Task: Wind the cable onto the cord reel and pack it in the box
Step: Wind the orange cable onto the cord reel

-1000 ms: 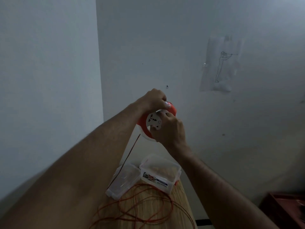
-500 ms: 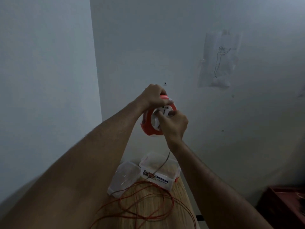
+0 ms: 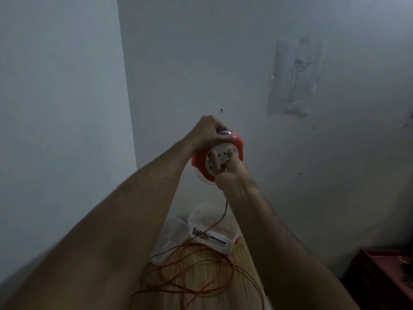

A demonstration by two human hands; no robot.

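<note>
I hold a round red cord reel with a white socket face up in the air in front of the wall. My left hand grips its top handle. My right hand is on the white face, fingers pinched at the winding knob. An orange cable hangs from the reel down to loose loops on the wooden table. The clear plastic box stands open at the table's far end, its lid lying to its left.
The table stands in a corner, with pale walls close on the left and ahead. A paper sketch is taped to the far wall. A dark red piece of furniture sits low at the right.
My right hand has turned around the reel's face from upper right to lower right. The hanging cable swung from the left side of the reel to under my right wrist.
</note>
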